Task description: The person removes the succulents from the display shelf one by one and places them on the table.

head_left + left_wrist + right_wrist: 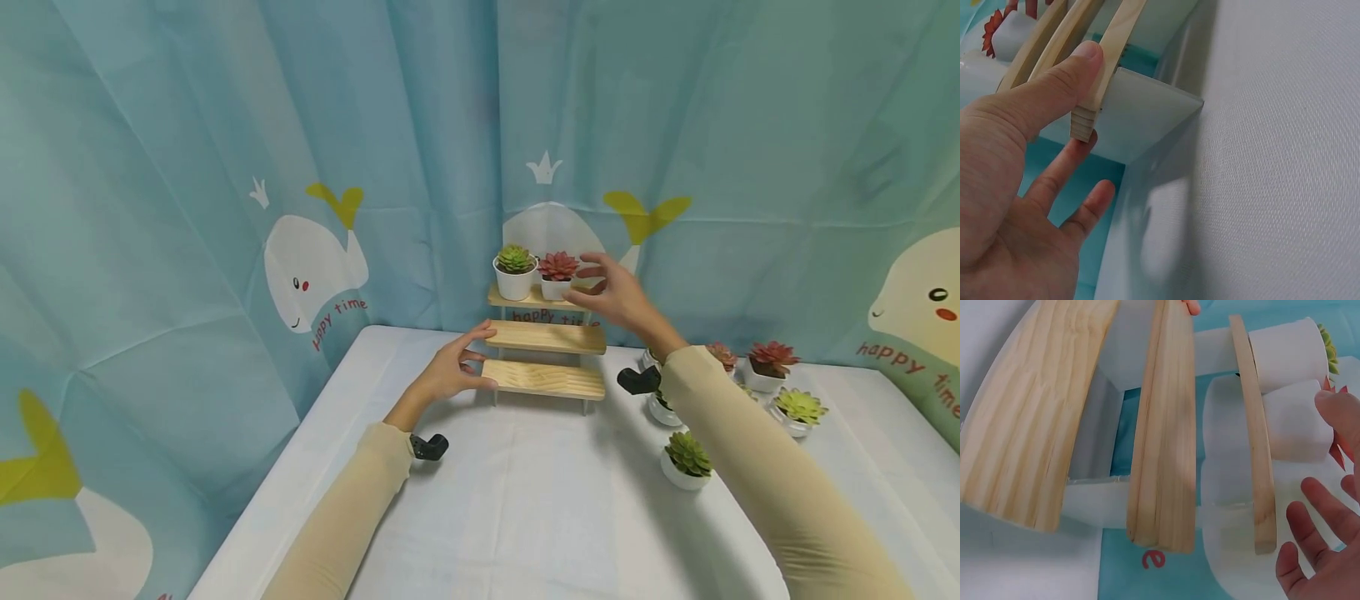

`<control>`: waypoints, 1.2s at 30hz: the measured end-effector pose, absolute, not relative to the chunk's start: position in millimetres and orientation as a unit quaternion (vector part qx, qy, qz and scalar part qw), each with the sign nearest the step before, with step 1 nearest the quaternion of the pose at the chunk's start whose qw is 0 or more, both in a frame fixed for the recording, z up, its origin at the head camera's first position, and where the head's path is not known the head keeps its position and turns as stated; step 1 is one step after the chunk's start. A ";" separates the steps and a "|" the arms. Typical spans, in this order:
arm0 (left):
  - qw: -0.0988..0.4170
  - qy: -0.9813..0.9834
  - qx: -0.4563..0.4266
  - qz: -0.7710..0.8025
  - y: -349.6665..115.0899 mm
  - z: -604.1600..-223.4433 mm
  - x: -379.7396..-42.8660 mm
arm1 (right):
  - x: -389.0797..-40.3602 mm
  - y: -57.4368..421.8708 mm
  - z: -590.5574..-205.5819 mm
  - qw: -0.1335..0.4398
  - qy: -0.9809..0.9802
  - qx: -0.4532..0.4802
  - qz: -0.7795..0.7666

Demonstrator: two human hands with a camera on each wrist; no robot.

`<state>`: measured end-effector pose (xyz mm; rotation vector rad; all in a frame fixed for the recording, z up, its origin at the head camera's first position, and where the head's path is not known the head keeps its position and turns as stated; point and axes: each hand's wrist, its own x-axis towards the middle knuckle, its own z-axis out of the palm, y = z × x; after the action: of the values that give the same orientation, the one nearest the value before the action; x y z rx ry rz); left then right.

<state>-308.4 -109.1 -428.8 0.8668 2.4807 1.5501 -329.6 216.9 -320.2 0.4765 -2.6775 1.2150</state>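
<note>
A three-tier wooden display stand [546, 336] stands at the back of the table. On its top shelf sit a green succulent in a round white pot [514, 282] and, to its right, a red succulent in a square white pot [557, 279]. My left hand [447, 369] grips the stand's left end, its thumb over the shelf edge and a fingertip at the wood's end in the left wrist view. Beside the red succulent, my right hand [618, 293] has its fingers spread. In the right wrist view the thumb [1338, 411] overlaps the plant by the square pot [1297, 422].
Several potted succulents stand on the table's right side, among them a green one [686, 458], a yellow-green one [799, 408] and a red one [769, 362]. My right sleeve [742, 450] partly hides some. A blue whale-print curtain [435, 125] hangs right behind the stand.
</note>
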 end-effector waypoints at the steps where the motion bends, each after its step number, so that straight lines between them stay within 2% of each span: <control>1: 0.046 0.813 0.284 0.507 -108.9 -428.6 -308.3 | -330.5 216.1 -320.4 0.080 -0.896 0.159 0.407; 18: 0.050 0.805 0.279 0.522 -108.5 -429.0 -307.8 | -339.7 206.2 -320.0 0.036 -0.894 0.144 0.423; 36: 0.047 0.803 0.285 0.521 -108.7 -428.4 -306.8 | -339.5 206.2 -322.6 0.042 -0.891 0.145 0.429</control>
<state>-306.8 -108.7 -428.4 0.8692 2.4491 1.5907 -339.5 206.2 -322.6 0.4423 -2.7255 1.3137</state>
